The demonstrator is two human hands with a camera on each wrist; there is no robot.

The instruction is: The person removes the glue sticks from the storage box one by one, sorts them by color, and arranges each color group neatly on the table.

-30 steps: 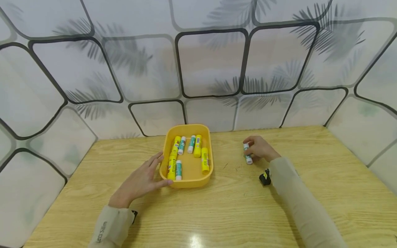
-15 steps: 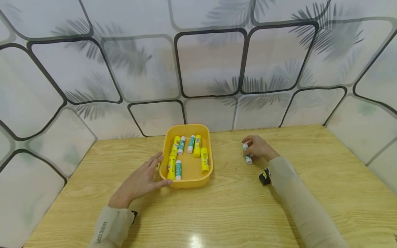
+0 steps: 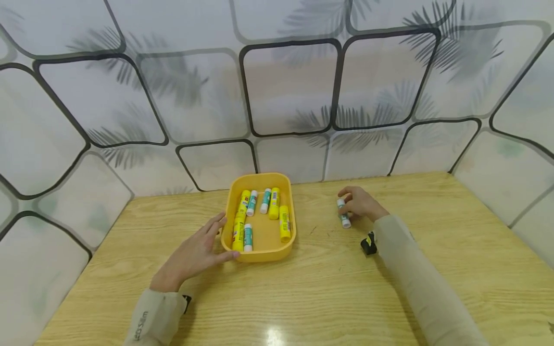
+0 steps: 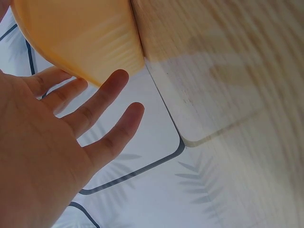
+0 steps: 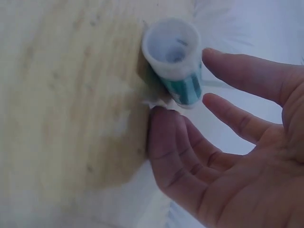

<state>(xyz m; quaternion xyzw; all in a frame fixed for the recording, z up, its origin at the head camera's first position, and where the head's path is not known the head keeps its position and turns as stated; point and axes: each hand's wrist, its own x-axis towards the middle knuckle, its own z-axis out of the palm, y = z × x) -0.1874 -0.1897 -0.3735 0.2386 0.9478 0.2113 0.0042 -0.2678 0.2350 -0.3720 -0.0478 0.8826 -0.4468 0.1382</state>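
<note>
My left hand rests along the left side of a yellow plastic basket, thumb at its front-left corner. In the left wrist view, the fingers are spread and fairly straight beside the basket wall. Inside lie several yellow glue sticks and 3 smaller teal-and-white ones. On the table to the right, my right hand curls its fingers round another teal-and-white glue stick. The right wrist view shows this stick's hollow white end, with fingertips close along its sides.
A small black object with a yellow mark is near the right sleeve's cuff. The wood-grain table extends around the basket. A patterned white backdrop stands behind it and at both sides.
The view has shifted very slightly. Both hands, the basket and the glue sticks keep nearly the same places.
</note>
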